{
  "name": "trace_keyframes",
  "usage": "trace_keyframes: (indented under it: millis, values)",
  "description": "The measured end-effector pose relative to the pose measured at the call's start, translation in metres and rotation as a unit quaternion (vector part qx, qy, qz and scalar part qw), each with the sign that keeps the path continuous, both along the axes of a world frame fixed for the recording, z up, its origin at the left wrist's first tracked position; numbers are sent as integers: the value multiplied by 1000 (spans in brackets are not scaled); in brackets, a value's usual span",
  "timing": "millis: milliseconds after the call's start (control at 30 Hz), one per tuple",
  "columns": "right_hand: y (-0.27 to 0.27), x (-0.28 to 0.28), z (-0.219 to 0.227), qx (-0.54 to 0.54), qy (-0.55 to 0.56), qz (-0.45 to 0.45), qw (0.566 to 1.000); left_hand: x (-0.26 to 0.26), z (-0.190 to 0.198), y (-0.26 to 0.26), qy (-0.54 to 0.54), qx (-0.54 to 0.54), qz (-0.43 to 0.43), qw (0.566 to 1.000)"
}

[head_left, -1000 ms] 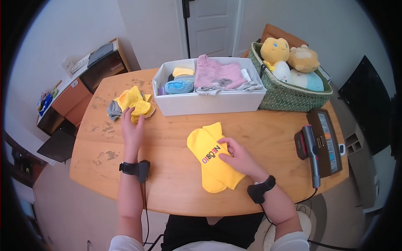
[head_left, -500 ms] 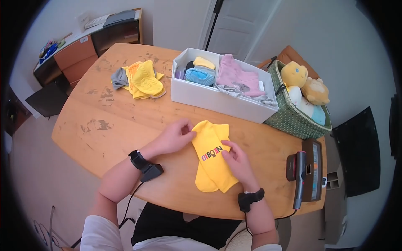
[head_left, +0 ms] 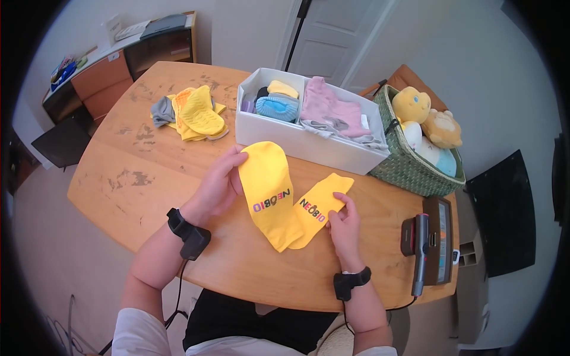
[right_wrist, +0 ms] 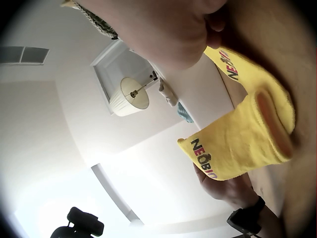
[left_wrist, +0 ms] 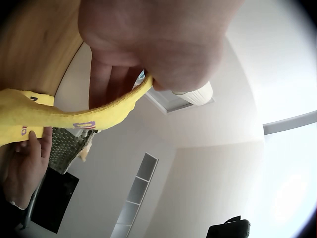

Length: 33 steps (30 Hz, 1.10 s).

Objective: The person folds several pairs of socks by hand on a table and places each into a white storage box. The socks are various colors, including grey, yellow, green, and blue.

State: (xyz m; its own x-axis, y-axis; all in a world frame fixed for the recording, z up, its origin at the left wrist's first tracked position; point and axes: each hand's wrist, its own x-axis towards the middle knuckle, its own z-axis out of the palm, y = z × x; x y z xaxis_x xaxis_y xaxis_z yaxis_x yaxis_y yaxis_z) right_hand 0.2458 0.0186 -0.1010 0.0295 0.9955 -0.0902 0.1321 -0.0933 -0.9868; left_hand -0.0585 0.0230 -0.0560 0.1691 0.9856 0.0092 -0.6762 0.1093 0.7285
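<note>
Two yellow socks with NEOBIO lettering lie partly overlapped in front of the white box. One sock point(head_left: 265, 184) is raised at its toe end, pinched by my left hand point(head_left: 217, 181); in the left wrist view the lifted sock point(left_wrist: 106, 115) runs edge-on from the left hand point(left_wrist: 158, 39). Its open cuff faces the camera in the right wrist view, where the sock point(right_wrist: 237, 139) hangs above the tabletop. My right hand point(head_left: 346, 228) holds the upper right end of the other sock point(head_left: 320, 207) between thumb and fingers, low over the table.
A white divided box point(head_left: 309, 142) holds folded clothes, with a green basket point(head_left: 415, 169) of plush toys to its right. Yellow and grey socks point(head_left: 199, 113) are piled at the back left. A corded device point(head_left: 420, 255) lies beside a brown case point(head_left: 439, 237) at the right.
My left hand has come from the sock pile to the lettered socks and lifted one leftward. The right hand's sock now slants apart from it. The camera view has also turned.
</note>
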Motion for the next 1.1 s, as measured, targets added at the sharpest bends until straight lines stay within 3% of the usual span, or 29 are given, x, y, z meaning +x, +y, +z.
trace_keyframes:
  millis: [67,100,167,200,267,300,367,400,467,600,667,700,800,867,933,1000,1033,1100]
  values:
    - [6,5,-15,107,-72,-57,990,-2,-2,2,-2,-2,7,1000]
    - [7,8,-20,107,-72,-61,990,-4,-4,2,3,3,22,1000]
    - [10,10,-20,214,-225,-150,939,-4,-6,4,8,9,36,999]
    - [8,9,-15,214,-225,-151,939,-3,-7,4,10,10,34,999]
    - [-1,8,2,145,-150,-48,977,0,-3,1,13,11,31,999]
    - [-5,5,5,146,-150,-49,977,4,5,-3,15,11,3,1000]
    - [-17,-6,10,131,-102,121,979,11,9,-6,19,12,-26,999]
    - [-23,-13,14,132,-101,121,979,14,6,-9,18,16,-49,999]
    - [-32,-26,22,262,-200,249,911,21,2,-15,18,19,-69,997]
    - [-43,-35,22,237,-187,253,919,41,-9,-30,25,36,-140,989]
    - [-42,-31,18,151,-98,256,950,46,-13,-30,194,211,-193,938]
    - [-42,-29,13,151,-97,257,950,45,-5,-35,181,163,-227,943]
    - [-41,-18,1,104,-51,240,964,42,2,-36,217,164,-223,936]
    - [-40,-10,4,12,10,275,961,38,0,-34,245,168,-232,926]
    - [-42,-17,12,67,15,273,960,35,-4,-33,273,173,-241,915]
    - [-46,-25,23,122,20,268,955,35,-6,-32,359,288,-206,864]
    - [-48,-28,27,133,-1,265,955,37,-6,-33,359,288,-207,863]
    - [-48,-28,27,143,-21,261,954,42,-4,-36,422,394,-169,799]
